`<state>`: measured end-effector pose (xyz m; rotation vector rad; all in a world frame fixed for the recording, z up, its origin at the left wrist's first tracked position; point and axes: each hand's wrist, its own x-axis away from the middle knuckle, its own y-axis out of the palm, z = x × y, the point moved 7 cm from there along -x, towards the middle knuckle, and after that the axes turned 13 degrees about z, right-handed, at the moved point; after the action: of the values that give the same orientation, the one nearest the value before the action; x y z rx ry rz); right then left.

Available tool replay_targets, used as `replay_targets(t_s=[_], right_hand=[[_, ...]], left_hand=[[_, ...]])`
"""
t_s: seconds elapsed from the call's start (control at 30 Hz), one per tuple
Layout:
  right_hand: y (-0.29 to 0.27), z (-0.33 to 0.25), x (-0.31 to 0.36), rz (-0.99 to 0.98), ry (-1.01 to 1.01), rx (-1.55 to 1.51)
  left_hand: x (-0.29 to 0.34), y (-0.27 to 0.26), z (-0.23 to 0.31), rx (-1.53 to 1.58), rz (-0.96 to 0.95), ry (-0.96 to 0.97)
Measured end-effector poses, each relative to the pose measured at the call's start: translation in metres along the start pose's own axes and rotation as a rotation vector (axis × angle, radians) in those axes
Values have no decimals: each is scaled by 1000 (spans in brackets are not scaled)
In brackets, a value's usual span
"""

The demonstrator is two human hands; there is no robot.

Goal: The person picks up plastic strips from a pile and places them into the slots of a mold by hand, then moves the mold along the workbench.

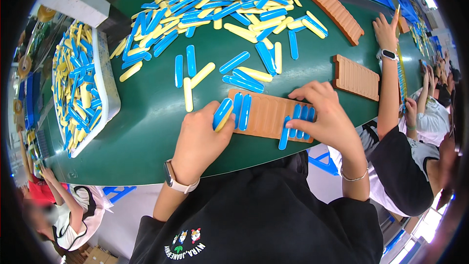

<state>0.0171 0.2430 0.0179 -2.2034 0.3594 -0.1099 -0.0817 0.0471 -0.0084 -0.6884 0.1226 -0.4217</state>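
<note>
In front of me on the green table lies a brown grooved tray, with round-ended blue strips in its left grooves and several more blue strips at its right end. My left hand is closed around a few blue and yellow strips beside the tray's left end. Over the right end, my right hand has thumb and fingers curled, the thumb on a blue strip that juts past the tray's near edge. Some fingertips are hidden behind the tray's far edge.
A large heap of blue and yellow strips covers the table's far side. A white bin full of strips stands at left. Two more brown trays lie to the right. A co-worker's arm reaches in at far right.
</note>
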Motion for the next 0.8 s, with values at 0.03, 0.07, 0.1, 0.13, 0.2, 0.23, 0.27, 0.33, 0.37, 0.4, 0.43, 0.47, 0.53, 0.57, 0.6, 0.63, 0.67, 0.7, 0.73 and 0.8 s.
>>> replay_targets(t_s=[0.03, 0.07, 0.1, 0.13, 0.2, 0.23, 0.27, 0.33, 0.37, 0.4, 0.43, 0.47, 0.53, 0.57, 0.6, 0.63, 0.67, 0.7, 0.73, 0.8], right_hand=[[4, 0, 3, -42, -7, 41], [7, 3, 4, -43, 49, 55], [7, 5, 4, -39, 51, 51], [6, 9, 2, -3, 66, 55], [5, 12, -3, 33, 76, 49], [6, 13, -6, 18, 78, 63], [7, 14, -8, 1, 80, 77], [7, 13, -11, -21, 74, 48], [7, 12, -13, -45, 77, 29], [7, 11, -13, -69, 101, 29], [9, 8, -15, -73, 86, 23], [12, 7, -16, -101, 93, 31], [7, 10, -13, -119, 126, 49], [4, 14, -12, -137, 147, 46], [8, 15, -14, -164, 147, 33], [13, 11, -15, -170, 135, 27], [10, -3, -18, -51, 55, -88], [-8, -12, -14, 94, 21, -170], [-1, -21, -15, 83, 7, -183], [9, -56, -15, 17, -62, -578]], left_hand=[[0, 1, -2, -9, -17, -31], [-1, 1, -4, -18, -32, -63], [-2, 0, -2, -22, -35, -60], [-2, 0, -1, -34, -53, -70], [-2, 0, -3, -54, -66, -80], [-1, 0, -6, 6, -33, -60], [0, -3, -7, 67, 1, -40], [5, -5, -8, 225, -115, -216], [12, 1, -12, 396, -239, -391], [15, -1, -12, 393, -223, -394], [20, 1, -10, 456, -261, -417], [23, 3, -9, 520, -298, -440], [25, 8, 0, 580, -378, -445], [27, 12, 5, 639, -455, -451], [31, 12, 5, 675, -487, -455], [33, 10, 4, 673, -473, -459], [37, 11, 6, 711, -511, -493], [36, 20, 16, 758, -611, -513], [40, 20, 13, 797, -623, -544], [43, 20, 7, 733, -605, -506]])
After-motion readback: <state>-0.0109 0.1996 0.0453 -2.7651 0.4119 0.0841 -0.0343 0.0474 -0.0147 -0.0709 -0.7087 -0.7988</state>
